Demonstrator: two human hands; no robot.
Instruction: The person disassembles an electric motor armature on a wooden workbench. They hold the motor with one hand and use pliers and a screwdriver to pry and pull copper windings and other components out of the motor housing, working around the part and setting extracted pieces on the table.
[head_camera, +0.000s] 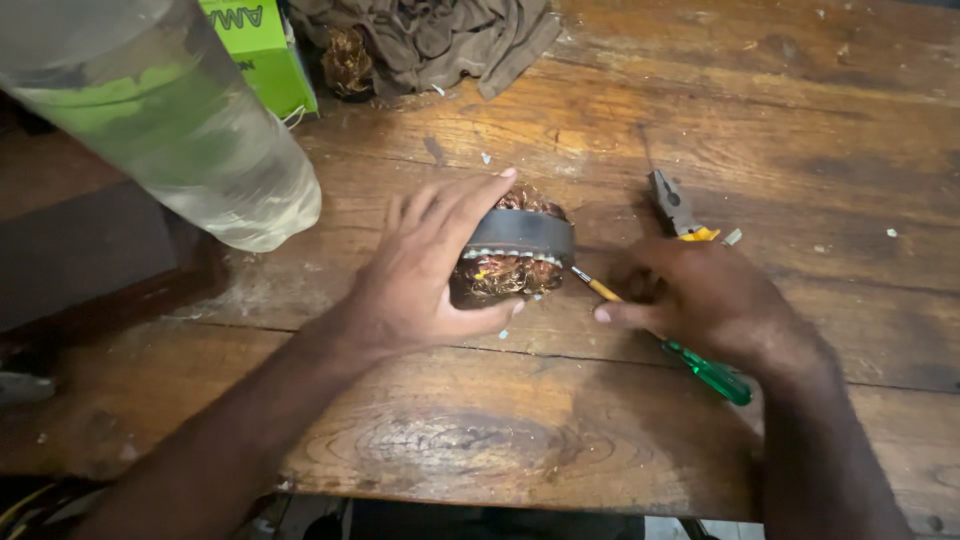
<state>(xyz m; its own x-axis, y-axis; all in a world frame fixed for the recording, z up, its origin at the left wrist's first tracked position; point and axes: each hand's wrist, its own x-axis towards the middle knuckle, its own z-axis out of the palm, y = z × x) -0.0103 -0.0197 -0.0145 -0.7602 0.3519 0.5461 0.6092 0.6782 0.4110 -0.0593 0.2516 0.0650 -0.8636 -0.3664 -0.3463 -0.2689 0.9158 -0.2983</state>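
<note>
Two bare hands at work on a worn wooden table (620, 110). Left hand (420, 275) wraps over a motor stator (518, 240): a dark metal ring with copper windings bulging out at both ends, lying on its side near the middle of the table. Fingers curl across the top, thumb presses in from the near side; grip closed on the stator.

Right hand (700, 295) lies just to the right of the stator, closed around a screwdriver (700, 365) with a green translucent handle and a yellow collar on its shaft. Metal tip points left and meets the lower right edge of the windings, or sits just off it; contact not clear.

Pliers (675, 205) with yellow grips lie on the table behind the right hand, jaws pointing away, partly hidden by the knuckles.

Far left, a clear plastic bottle (170, 110) looms close to the camera. Green cardboard box (262, 50) behind it. Brown crumpled cloth (440, 35) at the far edge, with a tangle of copper wire (347, 62) beside it. Small pale chips scattered on the wood.
</note>
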